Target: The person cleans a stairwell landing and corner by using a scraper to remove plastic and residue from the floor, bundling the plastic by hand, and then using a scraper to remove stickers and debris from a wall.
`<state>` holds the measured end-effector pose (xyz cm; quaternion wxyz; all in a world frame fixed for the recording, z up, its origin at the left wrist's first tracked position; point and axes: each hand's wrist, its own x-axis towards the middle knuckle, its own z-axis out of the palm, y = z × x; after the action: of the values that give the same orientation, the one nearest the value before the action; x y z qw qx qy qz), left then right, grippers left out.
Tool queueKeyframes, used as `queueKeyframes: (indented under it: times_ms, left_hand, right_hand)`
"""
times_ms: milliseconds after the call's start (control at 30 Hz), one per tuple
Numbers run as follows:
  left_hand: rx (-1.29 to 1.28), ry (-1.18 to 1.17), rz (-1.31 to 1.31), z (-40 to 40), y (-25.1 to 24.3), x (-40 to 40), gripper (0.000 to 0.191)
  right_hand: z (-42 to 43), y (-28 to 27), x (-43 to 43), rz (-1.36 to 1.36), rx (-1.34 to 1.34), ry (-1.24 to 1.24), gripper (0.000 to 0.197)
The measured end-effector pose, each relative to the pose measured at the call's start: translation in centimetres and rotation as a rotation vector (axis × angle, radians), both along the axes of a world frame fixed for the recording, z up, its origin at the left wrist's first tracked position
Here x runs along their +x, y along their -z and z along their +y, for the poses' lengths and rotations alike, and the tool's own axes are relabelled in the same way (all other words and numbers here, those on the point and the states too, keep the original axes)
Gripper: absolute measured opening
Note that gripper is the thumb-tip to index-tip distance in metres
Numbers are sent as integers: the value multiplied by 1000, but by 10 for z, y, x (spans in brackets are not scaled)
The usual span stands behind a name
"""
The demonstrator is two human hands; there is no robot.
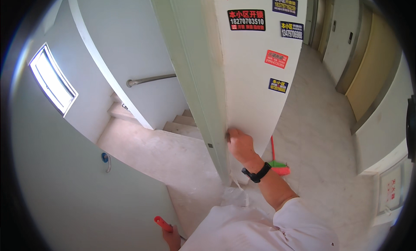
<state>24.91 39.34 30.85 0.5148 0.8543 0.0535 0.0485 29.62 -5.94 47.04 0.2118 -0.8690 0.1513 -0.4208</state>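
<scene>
My right hand [240, 145], with a black band on its wrist, touches the seam between the pale green door frame [195, 72] and the white wall [250, 111]. Its fingers are bent together at the seam; whether they pinch something is hidden. Below it, a thin whitish strip [240, 185] hangs near the foot of the frame, above a crumpled translucent sheet [234, 197] on the floor. Low on the left, my left hand [172, 239] grips a red tubular handle [162, 223]. The far end of that handle's tool is out of sight.
An open pale green door [81, 186] with a lever handle [108, 163] stands left. Beyond the doorway are stairs [182, 126] and a handrail [151, 79]. A red-and-green broom [280, 168] rests behind the wall. Elevator doors [373, 62] and a cabinet [393, 186] line the right.
</scene>
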Motion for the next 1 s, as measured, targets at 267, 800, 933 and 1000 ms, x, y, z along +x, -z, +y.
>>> queueKeyframes:
  times_ms: [267, 800, 933, 1000]
  left_hand:
    - [-72, 43, 127, -20, -16, 8, 26]
    - [20, 91, 120, -24, 1, 11, 27]
    - [9, 81, 112, -25, -2, 12, 27]
    - [17, 95, 117, -25, -4, 12, 27]
  right_hand:
    - [7, 7, -8, -68, 165, 175, 2]
    - [3, -3, -4, -14, 56, 51, 9]
    - [3, 4, -14, -50, 152, 172, 9]
    - [1, 4, -14, -164, 68, 134, 9]
